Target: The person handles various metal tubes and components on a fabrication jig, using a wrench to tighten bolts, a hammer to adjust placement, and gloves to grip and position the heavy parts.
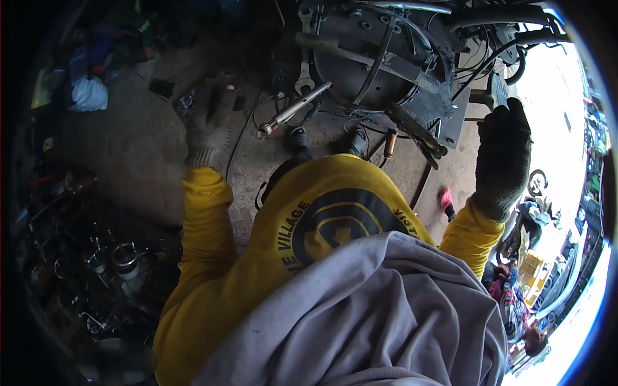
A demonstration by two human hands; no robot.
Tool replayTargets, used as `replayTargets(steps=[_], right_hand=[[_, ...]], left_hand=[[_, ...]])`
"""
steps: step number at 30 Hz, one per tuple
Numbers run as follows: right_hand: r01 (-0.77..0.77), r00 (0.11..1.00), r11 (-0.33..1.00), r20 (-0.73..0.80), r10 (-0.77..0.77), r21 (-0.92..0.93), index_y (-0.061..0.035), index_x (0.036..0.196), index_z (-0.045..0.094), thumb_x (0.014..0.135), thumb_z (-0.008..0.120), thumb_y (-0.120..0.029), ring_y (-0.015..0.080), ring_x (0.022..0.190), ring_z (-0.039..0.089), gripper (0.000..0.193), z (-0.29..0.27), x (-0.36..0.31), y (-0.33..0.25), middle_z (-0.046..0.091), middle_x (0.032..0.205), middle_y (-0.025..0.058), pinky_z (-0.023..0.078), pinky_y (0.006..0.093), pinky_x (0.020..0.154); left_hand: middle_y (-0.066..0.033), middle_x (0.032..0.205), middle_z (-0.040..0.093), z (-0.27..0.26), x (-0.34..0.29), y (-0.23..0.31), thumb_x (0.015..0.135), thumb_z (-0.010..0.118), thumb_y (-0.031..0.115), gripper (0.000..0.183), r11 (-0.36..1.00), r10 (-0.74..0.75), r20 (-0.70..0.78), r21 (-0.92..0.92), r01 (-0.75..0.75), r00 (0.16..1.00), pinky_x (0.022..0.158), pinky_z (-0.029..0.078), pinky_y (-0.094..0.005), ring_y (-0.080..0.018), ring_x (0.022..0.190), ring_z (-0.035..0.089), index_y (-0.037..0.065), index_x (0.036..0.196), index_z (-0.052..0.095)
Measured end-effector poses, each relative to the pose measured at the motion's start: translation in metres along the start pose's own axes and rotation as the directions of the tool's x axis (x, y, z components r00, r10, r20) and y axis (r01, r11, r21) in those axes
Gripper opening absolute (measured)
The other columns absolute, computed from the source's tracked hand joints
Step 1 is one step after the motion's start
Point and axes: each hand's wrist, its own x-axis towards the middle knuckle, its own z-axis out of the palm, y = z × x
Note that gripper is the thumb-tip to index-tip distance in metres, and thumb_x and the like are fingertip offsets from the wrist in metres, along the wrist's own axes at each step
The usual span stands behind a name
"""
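Note:
My left hand, in a grey knit glove, is held out over the floor at the left. Its fingers look apart and a bare fingertip shows; the glove is dim against the floor, and I see nothing gripped. Out to the right, against the bright opening, my right hand wears a dark glove, fingers stretched out, nothing seen in it. Between the hands and farther off is a dark round metal plate with flat bars across it. Beside it are a large wrench and a metal tube that juts toward me.
A wooden-handled tool and a dark metal clamp-like piece lie near my feet. Cables cross the floor. Cluttered metal parts fill the lower left. A white bag sits far left. Another person is at the lower right.

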Motion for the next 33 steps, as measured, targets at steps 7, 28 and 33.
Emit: replayTargets(steps=[7,28,33], right_hand=[[-0.078,0.979,0.993,-0.182,0.093,0.088,0.0095,0.128,0.053,0.104,0.041,-0.006,0.0262,0.094,0.067,0.031,0.017,-0.024,-0.032,0.064,0.114,0.0201,0.059,0.0364,0.079],[-0.303,0.942,0.953,0.144,0.302,-0.017,0.0019,0.13,0.057,0.101,0.054,-0.026,0.0151,0.098,0.063,0.04,0.03,0.096,0.062,0.067,0.11,0.009,0.049,0.0293,0.09],[0.369,0.896,0.724,0.43,-0.111,-0.583,-0.0069,0.133,0.057,0.095,0.062,-0.025,0.0281,0.116,0.059,0.042,0.078,0.184,0.134,0.063,0.125,0.0147,0.048,0.0371,0.096]], left_hand=[[-0.0054,0.082,0.069,-0.003,0.022,-0.056,0.094,0.066,0.023,0.017,0.948,0.11,0.27,0.261,-0.183,0.957,0.063,0.053,-0.031,-0.0171,0.071,0.069,0.014,0.108,0.064],[-0.0067,0.114,0.068,0.053,0.05,-0.059,0.096,0.06,0.02,0.015,0.532,0.521,0.417,0.523,-0.666,0.744,0.069,0.056,-0.0338,-0.0212,0.089,0.071,0.011,0.108,0.061],[-0.0154,0.107,0.069,0.071,0.056,-0.049,0.09,0.062,0.019,0.026,0.761,0.423,0.339,0.37,-0.532,0.84,0.071,0.057,-0.0377,-0.0296,0.087,0.07,0.012,0.115,0.065]])
